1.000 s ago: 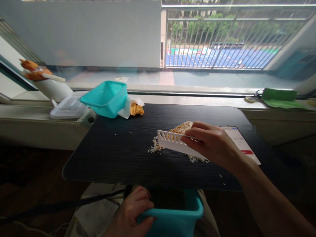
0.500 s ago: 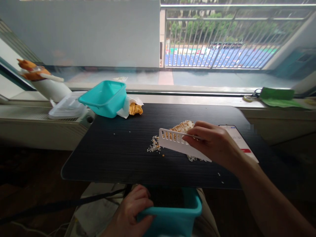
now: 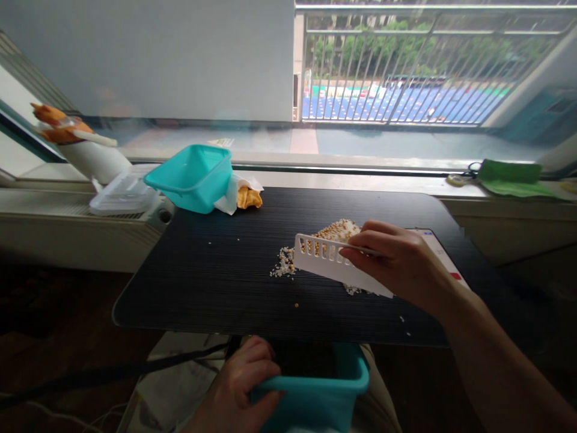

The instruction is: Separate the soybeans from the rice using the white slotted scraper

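My right hand point(image 3: 392, 255) pinches a flat white plastic strip point(image 3: 333, 267) with a row of slots along its upper edge. The strip stands on edge in front of a pile of white and golden-brown grains point(image 3: 338, 230), hiding part of it. Some loose grains point(image 3: 283, 263) lie past its left end, and a single golden grain point(image 3: 296, 305) sits nearer the table's front edge. Below that edge, my left hand point(image 3: 246, 385) grips the rim of a turquoise bin point(image 3: 315, 397) between my legs. The inside of this bin is dark.
On the black table point(image 3: 193, 288), a second turquoise bin point(image 3: 193, 180) leans at the back left beside crumpled orange cloth point(image 3: 249, 197). A lit phone point(image 3: 439, 249) lies beyond my right wrist. A clear plastic lid point(image 3: 124, 195) and green cloth point(image 3: 509, 177) rest along the sill.
My right hand and the white strip have shifted slightly to the right. The single golden grain has moved toward the front edge. My left hand stays on the bin's rim.
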`<state>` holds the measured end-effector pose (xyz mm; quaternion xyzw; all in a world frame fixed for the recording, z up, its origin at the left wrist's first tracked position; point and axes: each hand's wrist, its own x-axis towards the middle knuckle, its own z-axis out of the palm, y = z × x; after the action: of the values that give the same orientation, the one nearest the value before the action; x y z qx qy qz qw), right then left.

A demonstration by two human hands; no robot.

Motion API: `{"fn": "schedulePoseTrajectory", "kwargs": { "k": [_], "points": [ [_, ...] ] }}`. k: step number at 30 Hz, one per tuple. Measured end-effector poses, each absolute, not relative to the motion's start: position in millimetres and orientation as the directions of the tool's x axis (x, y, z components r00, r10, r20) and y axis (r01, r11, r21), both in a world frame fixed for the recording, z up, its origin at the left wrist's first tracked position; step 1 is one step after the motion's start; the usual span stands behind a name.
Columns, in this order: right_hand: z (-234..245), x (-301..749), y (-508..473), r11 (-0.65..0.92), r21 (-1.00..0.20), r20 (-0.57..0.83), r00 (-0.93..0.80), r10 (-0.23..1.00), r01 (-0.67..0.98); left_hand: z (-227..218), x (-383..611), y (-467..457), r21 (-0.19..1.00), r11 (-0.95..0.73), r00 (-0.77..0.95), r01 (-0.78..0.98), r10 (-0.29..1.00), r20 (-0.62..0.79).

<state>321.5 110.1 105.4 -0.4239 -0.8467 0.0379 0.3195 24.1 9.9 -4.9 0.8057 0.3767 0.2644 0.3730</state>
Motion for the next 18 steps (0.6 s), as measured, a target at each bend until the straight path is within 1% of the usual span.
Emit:
{"fn": "schedulePoseTrajectory", "kwargs": {
  "k": [4, 7, 13, 18],
  "points": [
    [98, 319, 112, 0.643, -0.368, 0.501, -0.439, 0.746, 0.672, -6, 24, 10, 0.807, -0.418, 0.572, 0.418, 0.811, 0.124],
    [102, 318, 109, 0.653, -0.376, 0.496, -0.453, 0.741, 0.657, -5, 25, 10, 0.809, -0.410, 0.567, 0.421, 0.815, 0.118],
    [112, 322, 102, 0.658, -0.322, 0.518, -0.454, 0.725, 0.681, -3, 26, 11, 0.794, -0.445, 0.563, 0.413, 0.810, 0.162],
    [103, 323, 105, 0.645, -0.363, 0.498, -0.444, 0.744, 0.673, 0, 27, 11, 0.788, -0.449, 0.571, 0.422, 0.806, 0.153]
  ]
}}
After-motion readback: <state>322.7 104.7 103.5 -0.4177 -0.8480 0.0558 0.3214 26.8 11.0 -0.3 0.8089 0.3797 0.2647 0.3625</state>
